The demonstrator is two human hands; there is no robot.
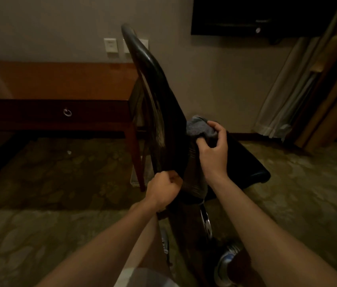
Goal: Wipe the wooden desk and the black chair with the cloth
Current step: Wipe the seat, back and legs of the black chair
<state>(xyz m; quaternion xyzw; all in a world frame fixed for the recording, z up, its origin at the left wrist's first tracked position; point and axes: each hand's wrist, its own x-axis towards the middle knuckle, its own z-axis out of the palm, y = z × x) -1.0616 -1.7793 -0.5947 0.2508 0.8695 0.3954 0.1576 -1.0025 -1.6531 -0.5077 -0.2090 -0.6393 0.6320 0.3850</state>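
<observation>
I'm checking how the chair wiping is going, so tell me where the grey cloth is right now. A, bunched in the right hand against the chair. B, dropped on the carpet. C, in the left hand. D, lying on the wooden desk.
A: the grey cloth is bunched in the right hand at the black chair where back meets seat, while the left hand grips the chair's back edge.
</observation>
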